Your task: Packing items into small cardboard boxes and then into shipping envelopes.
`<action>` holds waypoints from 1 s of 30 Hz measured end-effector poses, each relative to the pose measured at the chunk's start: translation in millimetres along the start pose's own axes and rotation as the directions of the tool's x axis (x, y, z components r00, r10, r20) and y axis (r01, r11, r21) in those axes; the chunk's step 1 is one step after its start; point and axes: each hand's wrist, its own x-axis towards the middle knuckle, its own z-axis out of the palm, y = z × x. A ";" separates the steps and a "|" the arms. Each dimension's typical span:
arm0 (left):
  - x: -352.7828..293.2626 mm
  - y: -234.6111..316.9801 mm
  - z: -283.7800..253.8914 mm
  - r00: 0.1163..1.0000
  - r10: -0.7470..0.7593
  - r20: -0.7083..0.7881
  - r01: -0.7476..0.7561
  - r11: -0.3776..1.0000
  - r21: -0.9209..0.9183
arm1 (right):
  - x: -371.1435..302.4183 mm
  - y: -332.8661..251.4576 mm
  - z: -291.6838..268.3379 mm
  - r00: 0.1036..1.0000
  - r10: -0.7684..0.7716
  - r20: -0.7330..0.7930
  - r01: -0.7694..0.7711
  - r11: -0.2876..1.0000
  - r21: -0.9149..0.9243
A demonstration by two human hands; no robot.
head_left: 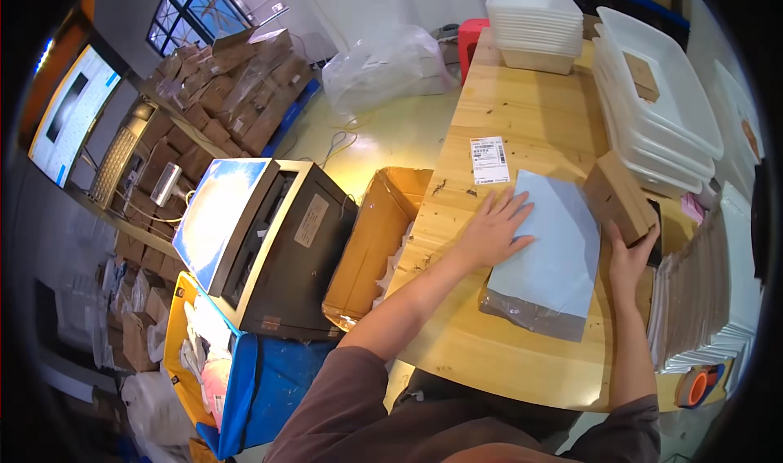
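Note:
On the wooden table a light-blue rectangular packet point(555, 243) lies flat, with a grey plastic flap folded along its near end. My left hand point(496, 228) rests on the packet's upper left side, fingers spread and holding nothing. At the packet's right, my right hand point(633, 255) grips the near end of a small brown cardboard box point(617, 198). The box is tilted, and its far corner comes close to the packet's right edge. Just beyond the packet, a white printed label point(489, 160) lies face up on the wood.
Stacked white tubs point(534, 22) and trays point(652, 104) line the table's far and right sides. Upright white mailers point(693, 292) and an orange tape roll point(696, 388) sit at right. Left of the table are an open carton point(363, 243), a label printer point(277, 243) and a blue-yellow bin point(277, 389).

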 end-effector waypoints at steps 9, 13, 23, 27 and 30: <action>1.1 5.3 5.3 0.990 -0.096 -0.104 0.103 0.993 0.064 | 0.0 -9.8 1.2 0.996 0.036 0.084 -0.025 0.992 -0.126; 0.4 5.7 8.8 0.983 -0.115 -0.146 0.127 0.989 0.074 | 1.5 -3.7 0.8 0.995 0.073 0.074 -0.065 0.993 -0.098; -0.6 7.4 16.4 0.970 -0.168 -0.178 0.187 0.978 0.094 | 0.2 -9.0 -4.7 0.996 0.083 0.017 -0.081 0.992 -0.099; 8.0 -2.5 12.1 0.968 -0.160 -0.195 0.103 0.957 -0.272 | -1.1 -30.4 0.4 0.978 0.185 0.097 -0.198 0.969 0.144; 15.4 14.0 -6.6 0.972 -0.213 -0.103 0.031 0.546 -0.837 | 5.7 -6.6 -8.2 0.927 0.257 0.275 -0.362 0.806 0.468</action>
